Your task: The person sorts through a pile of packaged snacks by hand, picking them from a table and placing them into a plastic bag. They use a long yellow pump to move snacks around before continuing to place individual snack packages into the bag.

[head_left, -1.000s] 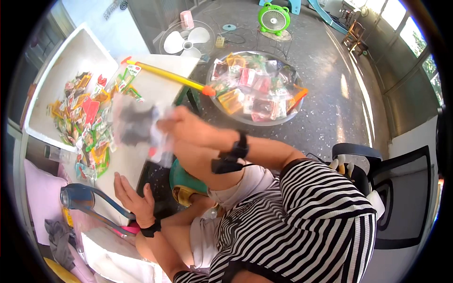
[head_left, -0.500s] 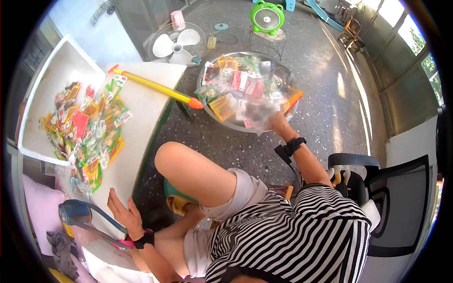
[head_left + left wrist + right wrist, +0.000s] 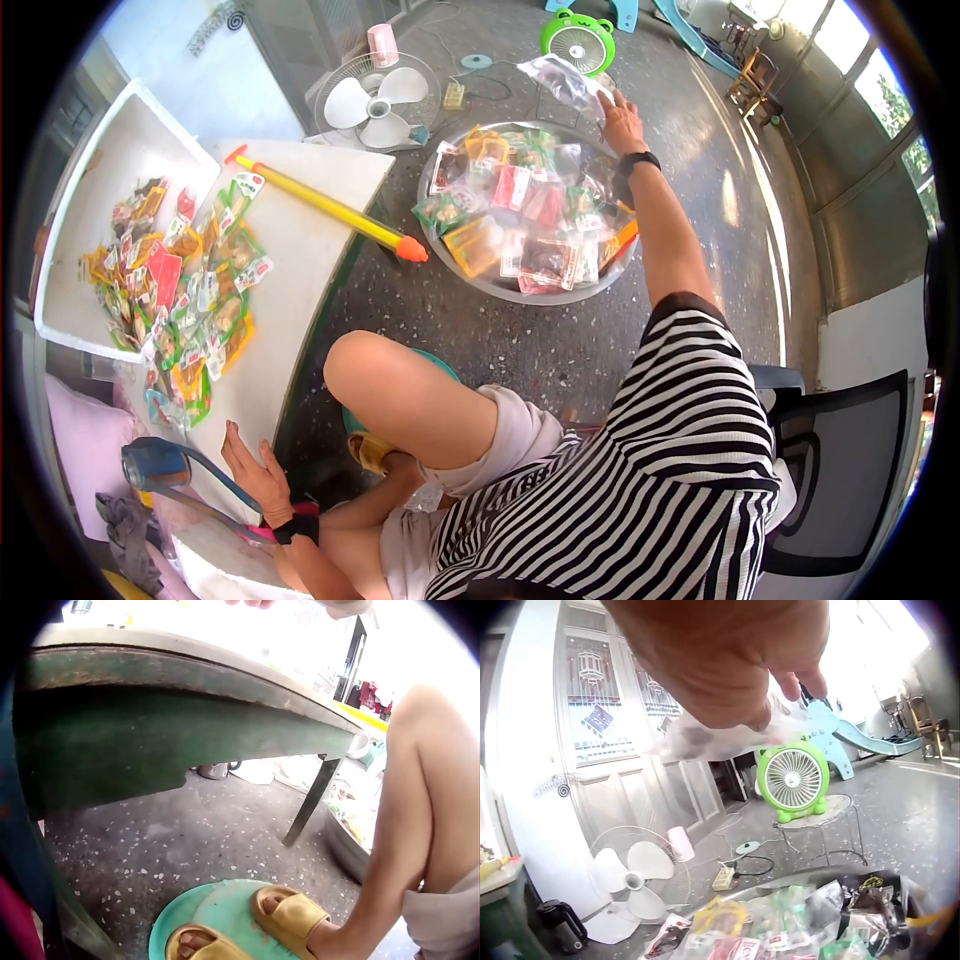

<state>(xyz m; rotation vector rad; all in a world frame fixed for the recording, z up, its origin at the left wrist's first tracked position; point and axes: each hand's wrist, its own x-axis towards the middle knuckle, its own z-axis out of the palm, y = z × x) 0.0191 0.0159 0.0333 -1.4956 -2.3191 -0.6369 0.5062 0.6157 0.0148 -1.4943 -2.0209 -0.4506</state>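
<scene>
My right hand (image 3: 623,125) is stretched out past the far right side of a round metal basin (image 3: 500,290). Between its thumb and fingers it grips a clear plastic bag (image 3: 565,82), which shows beneath the hand in the right wrist view. Many larger packets (image 3: 472,245), clear, yellow, green and red, fill the basin. My left hand (image 3: 262,480) lies with fingers extended at the near edge of the white-topped table (image 3: 290,270), holding nothing. Close to it on the table spreads a heap of small snack packets (image 3: 225,300), spilling from a white foam box (image 3: 165,130) lying on its side.
A yellow tube with orange ends (image 3: 330,205) lies across the table. Beyond stand a white-bladed fan (image 3: 380,105) and a green frog-shaped fan (image 3: 793,780) on a small stool. A blue phone-holder-like arm (image 3: 215,470) sits beside my left hand. My feet rest on a green stool (image 3: 225,907).
My right hand moved with a bag from the table side to the basin's near right rim, then reached forward past its far side, a clear bag in it. The left hand stayed at the table edge.
</scene>
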